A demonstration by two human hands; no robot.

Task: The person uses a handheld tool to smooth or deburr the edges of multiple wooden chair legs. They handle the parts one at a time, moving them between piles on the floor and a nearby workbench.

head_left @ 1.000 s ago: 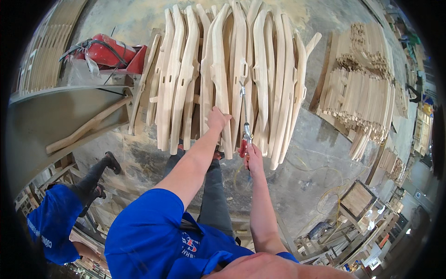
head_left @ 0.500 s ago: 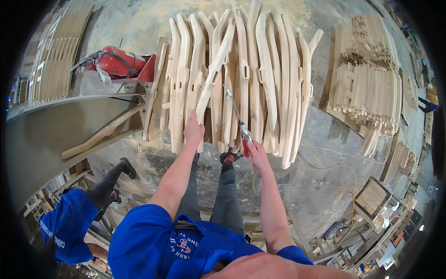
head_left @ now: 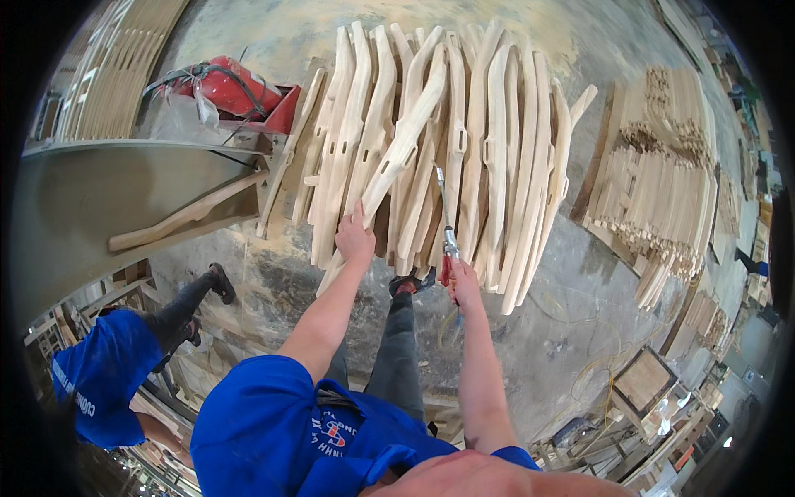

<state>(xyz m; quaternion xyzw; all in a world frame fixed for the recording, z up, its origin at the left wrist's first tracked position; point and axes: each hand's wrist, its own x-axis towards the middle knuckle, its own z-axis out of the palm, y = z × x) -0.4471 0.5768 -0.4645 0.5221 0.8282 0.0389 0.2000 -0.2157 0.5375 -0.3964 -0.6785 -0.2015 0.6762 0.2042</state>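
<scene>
A pile of pale, curved wooden chair legs (head_left: 497,166) with slot-shaped holes lies side by side before me. My left hand (head_left: 355,238) is closed around the near end of one leg (head_left: 406,137), which rests slanted across the top of the others. In my right hand (head_left: 465,286) is an air blow gun (head_left: 450,240) with a red handle and a long thin metal nozzle. Its tip is over the pile, just right of the held leg. The fingers of my right hand wrap the handle and are partly hidden.
At left, a red fire extinguisher (head_left: 236,87) lies on a red stand, beside a grey bench (head_left: 91,190) bearing a single wooden leg (head_left: 186,214). Stacked wooden pieces (head_left: 650,186) stand at right. A person in blue (head_left: 108,369) is at lower left. A yellow hose (head_left: 592,373) runs along the floor.
The nozzle has swung rightward and now points more nearly straight away from me. My left hand keeps its hold on the slanted leg. The whole view has shifted slightly.
</scene>
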